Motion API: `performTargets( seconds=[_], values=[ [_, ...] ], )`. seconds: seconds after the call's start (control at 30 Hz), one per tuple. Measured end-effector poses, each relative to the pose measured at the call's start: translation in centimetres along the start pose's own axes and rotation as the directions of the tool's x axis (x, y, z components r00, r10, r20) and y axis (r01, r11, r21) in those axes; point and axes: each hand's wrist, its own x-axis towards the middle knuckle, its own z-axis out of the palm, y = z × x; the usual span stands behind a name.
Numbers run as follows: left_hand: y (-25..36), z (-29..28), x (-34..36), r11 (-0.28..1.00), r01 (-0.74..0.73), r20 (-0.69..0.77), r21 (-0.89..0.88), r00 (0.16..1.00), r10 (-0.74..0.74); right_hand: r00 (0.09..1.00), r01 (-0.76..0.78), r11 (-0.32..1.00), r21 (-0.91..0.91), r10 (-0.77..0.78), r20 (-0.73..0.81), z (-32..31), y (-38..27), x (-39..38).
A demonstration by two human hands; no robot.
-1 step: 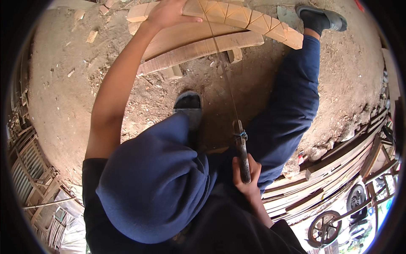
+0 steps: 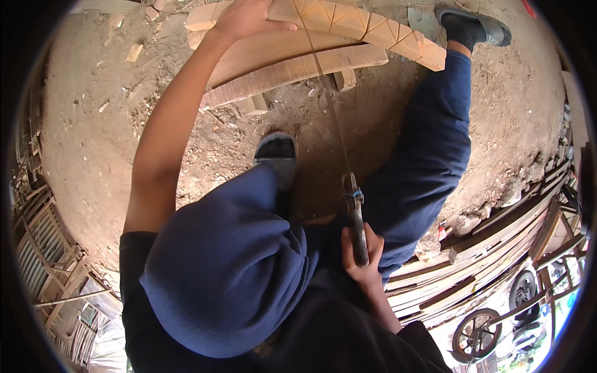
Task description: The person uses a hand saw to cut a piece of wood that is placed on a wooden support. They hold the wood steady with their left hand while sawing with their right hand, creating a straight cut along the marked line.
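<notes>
My left hand (image 2: 249, 18) grips a curved pale wooden piece (image 2: 348, 22) with V-shaped grooves across it, near the top of the view, with the thumb spread along it. A thin saw blade (image 2: 329, 105) runs down from a line on that piece, just right of my left hand, to a dark handle (image 2: 354, 205) with blue binding. My right hand (image 2: 364, 252) is closed round this handle, low in the middle. Beneath the grooved piece are a curved board (image 2: 292, 73) and small wooden blocks (image 2: 345, 81).
My sandalled feet (image 2: 277, 152) stand on a dirt floor (image 2: 93, 124) with wood scraps, my right leg (image 2: 435, 143) stretched up the right. Long planks (image 2: 472, 261) lie at lower right, beside motorbike wheels (image 2: 476, 332). Corrugated metal and wooden frames (image 2: 43, 242) are at left.
My right hand and the saw handle have moved very slightly upward. The wooden piece and my left hand are almost unchanged.
</notes>
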Motion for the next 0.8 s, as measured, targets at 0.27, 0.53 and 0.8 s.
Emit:
performTargets(
  seconds=[0.27,0.53,0.8],
  values=[
    [-0.6,-0.6,1.2,0.996,0.059,0.019,-0.064,0.998,-0.058,0.999,-0.049,0.998,0.042,0.048,0.025,0.1,-0.2,1.6],
    [0.2,-1.6,0.7,0.988,0.101,0.044,-0.120,0.994,-0.096,0.999,-0.038,0.997,0.070,0.038,0.001,1.7,-1.3,3.5],
    [-1.1,0.2,0.3,0.998,-0.015,-0.090,-0.056,0.996,0.010,1.000,-0.002,0.999,0.035,0.003,-0.012,1.4,-0.7,3.3]
  ],
)
